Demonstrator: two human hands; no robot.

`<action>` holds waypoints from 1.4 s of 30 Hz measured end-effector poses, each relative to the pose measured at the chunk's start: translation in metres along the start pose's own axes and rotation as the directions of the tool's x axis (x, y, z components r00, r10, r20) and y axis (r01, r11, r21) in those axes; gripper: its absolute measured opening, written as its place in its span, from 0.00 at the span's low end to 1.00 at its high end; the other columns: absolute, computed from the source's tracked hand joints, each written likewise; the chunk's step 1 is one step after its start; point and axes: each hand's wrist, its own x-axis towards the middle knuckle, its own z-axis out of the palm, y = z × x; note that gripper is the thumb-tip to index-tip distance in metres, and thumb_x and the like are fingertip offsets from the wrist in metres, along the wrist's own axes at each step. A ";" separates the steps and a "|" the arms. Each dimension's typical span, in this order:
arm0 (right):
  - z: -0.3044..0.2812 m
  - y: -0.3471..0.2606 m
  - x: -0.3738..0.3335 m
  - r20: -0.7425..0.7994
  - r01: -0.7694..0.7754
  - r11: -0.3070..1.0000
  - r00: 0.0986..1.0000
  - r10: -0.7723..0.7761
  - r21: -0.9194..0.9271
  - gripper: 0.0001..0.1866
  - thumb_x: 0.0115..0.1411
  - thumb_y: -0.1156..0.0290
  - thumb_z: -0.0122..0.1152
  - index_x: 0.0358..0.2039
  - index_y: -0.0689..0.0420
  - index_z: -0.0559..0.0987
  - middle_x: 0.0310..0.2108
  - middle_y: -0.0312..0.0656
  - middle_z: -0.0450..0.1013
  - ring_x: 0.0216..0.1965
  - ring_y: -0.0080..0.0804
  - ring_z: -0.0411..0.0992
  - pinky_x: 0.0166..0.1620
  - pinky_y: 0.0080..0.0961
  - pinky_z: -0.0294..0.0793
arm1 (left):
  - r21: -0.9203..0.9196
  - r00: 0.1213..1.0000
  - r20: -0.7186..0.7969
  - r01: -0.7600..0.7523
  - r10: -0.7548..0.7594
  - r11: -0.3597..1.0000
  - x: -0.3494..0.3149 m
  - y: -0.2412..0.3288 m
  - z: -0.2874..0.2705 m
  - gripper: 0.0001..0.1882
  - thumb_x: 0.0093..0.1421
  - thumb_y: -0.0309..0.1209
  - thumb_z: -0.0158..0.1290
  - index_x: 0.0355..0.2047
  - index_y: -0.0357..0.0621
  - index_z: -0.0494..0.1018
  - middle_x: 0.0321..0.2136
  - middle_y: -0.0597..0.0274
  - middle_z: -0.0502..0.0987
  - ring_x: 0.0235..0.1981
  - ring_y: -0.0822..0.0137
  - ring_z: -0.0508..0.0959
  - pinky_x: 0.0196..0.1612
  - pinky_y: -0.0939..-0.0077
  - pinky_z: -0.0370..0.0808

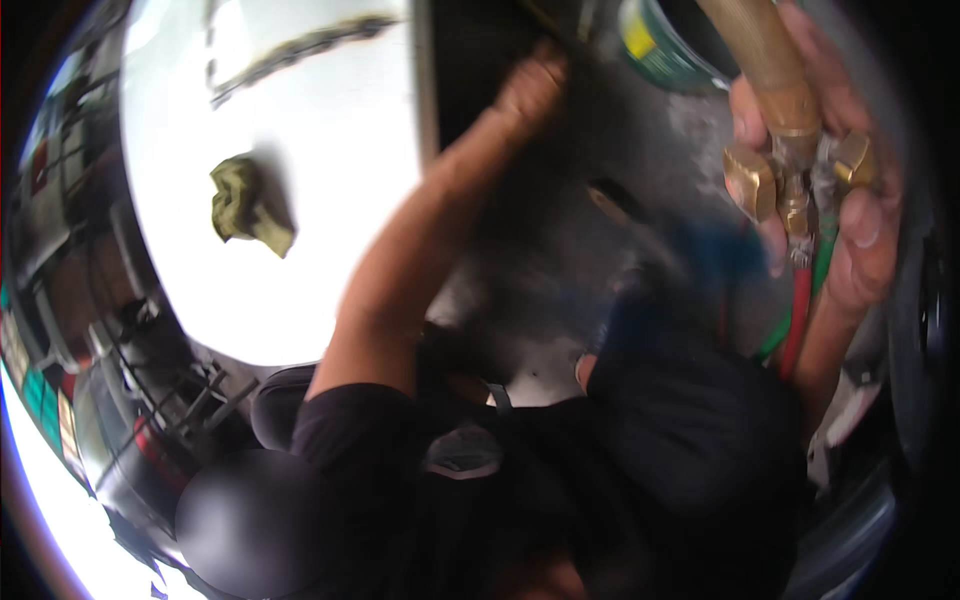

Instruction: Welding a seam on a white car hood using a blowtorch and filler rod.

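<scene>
White table (350, 190): right edge runs beneath the left forearm; olive cloth (245, 205) and dark chain-like strip (305, 55) on top. Grey floor (555, 370), dim and blurred: lies between forearm and torch. Green bucket (655, 55): top, close beside the torch's handle in view. Left hand (535, 88): past the table edge, fingers curled, blurred; grip and contents cannot be told. Right hand (868, 235): fingers wrapped round the torch. Torch (795, 150): right side, tilted; tan handle, two brass knobs, red hose (795, 320), green hose (824, 255).
</scene>
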 end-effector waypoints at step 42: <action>0.230 0.000 0.119 0.188 -0.259 0.897 0.921 0.342 -0.359 0.32 0.64 0.66 0.56 0.64 0.72 0.69 0.32 0.44 0.76 0.16 0.23 0.74 0.17 0.16 0.72 | -0.423 0.372 0.906 0.752 0.204 0.506 -0.083 -0.468 -0.070 0.25 0.60 0.22 0.56 0.59 0.48 0.75 0.54 0.45 0.73 0.53 0.47 0.75 0.50 0.53 0.77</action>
